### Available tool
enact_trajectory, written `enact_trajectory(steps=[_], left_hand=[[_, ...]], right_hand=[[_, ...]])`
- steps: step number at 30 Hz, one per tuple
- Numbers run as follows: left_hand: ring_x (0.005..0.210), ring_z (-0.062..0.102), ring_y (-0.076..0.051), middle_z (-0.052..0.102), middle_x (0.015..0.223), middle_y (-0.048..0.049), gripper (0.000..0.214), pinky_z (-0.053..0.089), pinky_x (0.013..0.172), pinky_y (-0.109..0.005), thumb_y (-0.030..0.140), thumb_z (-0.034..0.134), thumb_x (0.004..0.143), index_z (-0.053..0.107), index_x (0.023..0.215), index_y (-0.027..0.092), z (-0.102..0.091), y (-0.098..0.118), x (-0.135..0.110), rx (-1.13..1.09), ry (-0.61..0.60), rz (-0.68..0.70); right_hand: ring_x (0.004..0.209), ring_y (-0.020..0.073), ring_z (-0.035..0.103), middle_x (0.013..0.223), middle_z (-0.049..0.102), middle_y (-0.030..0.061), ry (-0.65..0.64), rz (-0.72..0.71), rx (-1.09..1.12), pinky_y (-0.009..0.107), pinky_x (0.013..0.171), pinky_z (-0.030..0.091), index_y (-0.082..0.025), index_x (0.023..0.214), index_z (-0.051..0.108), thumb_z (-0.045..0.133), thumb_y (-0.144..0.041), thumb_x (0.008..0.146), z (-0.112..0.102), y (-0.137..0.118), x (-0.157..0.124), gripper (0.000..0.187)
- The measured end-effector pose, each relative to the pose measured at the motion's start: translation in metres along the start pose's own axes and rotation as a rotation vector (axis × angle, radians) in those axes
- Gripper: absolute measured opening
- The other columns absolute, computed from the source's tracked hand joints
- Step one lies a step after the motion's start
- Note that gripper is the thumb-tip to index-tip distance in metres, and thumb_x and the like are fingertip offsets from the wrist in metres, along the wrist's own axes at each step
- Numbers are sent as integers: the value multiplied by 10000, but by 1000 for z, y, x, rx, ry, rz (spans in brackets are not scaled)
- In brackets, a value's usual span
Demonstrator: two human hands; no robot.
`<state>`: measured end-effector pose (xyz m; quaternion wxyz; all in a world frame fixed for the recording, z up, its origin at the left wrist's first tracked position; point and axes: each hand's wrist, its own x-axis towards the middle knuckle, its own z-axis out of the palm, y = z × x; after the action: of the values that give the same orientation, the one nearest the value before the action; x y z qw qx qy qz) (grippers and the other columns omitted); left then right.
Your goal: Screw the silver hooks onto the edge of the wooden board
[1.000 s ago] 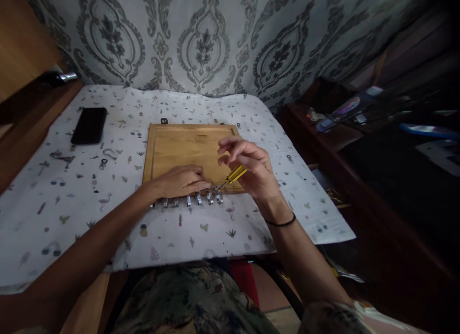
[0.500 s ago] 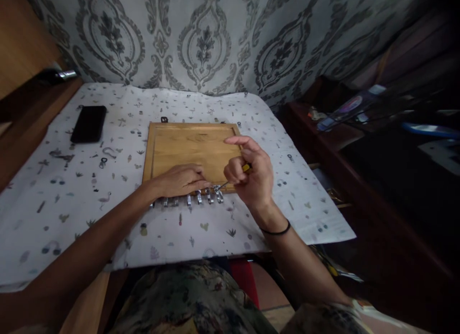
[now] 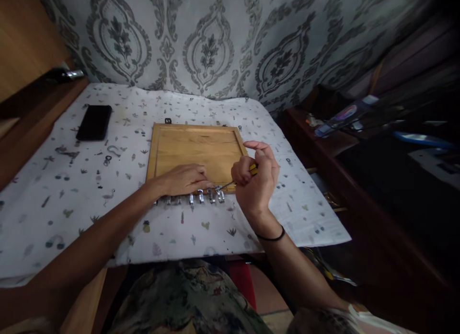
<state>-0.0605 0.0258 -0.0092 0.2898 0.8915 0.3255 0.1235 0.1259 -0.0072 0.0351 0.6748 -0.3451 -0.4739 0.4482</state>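
Observation:
A wooden framed board [image 3: 197, 149] lies on the cloth-covered table in front of me. Along its near edge sits a row of several shiny metal hooks or clips [image 3: 201, 196]. My left hand [image 3: 185, 179] rests flat on the board's near part, fingers stretched toward the right end of that row. My right hand [image 3: 259, 180] grips a screwdriver [image 3: 253, 169] with a yellow and black handle, index finger raised. Its thin shaft points left to the rightmost metal pieces [image 3: 219, 194]; whether the tip sits in a screw is too small to tell.
A black phone [image 3: 94, 122] lies at the left on the white patterned tablecloth [image 3: 201, 233]. Behind the table hangs a patterned curtain [image 3: 208, 46]. A plastic bottle [image 3: 345, 116] lies on the dark furniture at the right. Small black loops lie near the board.
The view has shifted slightly. My right hand has turned a little around the screwdriver and moved slightly right; my left hand stays on the board.

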Motion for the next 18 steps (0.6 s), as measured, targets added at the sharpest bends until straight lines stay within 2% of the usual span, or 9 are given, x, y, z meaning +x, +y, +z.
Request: enact_trajectory(steps=[9, 12, 15, 18], left_hand=[[944, 619, -191, 645, 992, -53, 502, 439, 870, -321, 516, 375, 1087, 735, 971, 186, -3, 4, 1, 17, -31, -39], [960, 622, -198, 653, 1021, -58, 516, 441, 860, -318, 533, 369, 1086, 745, 1022, 186, -4, 4, 0, -3, -43, -45], [939, 614, -193, 647, 1013, -65, 551, 437, 841, -315, 539, 347, 1090, 744, 991, 169, -4, 4, -1, 7, -46, -31], [928, 609, -187, 647, 998, -60, 550, 433, 835, -311, 541, 343, 1091, 745, 991, 180, -3, 2, 0, 9, -33, -12]], right_hand=[[355, 75, 135, 425, 242, -137, -46, 18, -23, 224, 396, 166, -237, 891, 599, 561, -353, 926, 3, -4, 0, 126], [357, 75, 138, 426, 243, -133, -24, -29, -30, 228, 400, 170, -238, 879, 597, 552, -327, 932, 4, -12, 3, 113], [357, 76, 127, 428, 231, -133, -29, -83, -26, 231, 400, 177, -245, 893, 590, 544, -310, 952, 3, -17, 5, 99], [354, 78, 122, 438, 211, -135, -47, -71, -31, 232, 396, 177, -258, 908, 575, 542, -350, 972, 2, -15, 7, 117]])
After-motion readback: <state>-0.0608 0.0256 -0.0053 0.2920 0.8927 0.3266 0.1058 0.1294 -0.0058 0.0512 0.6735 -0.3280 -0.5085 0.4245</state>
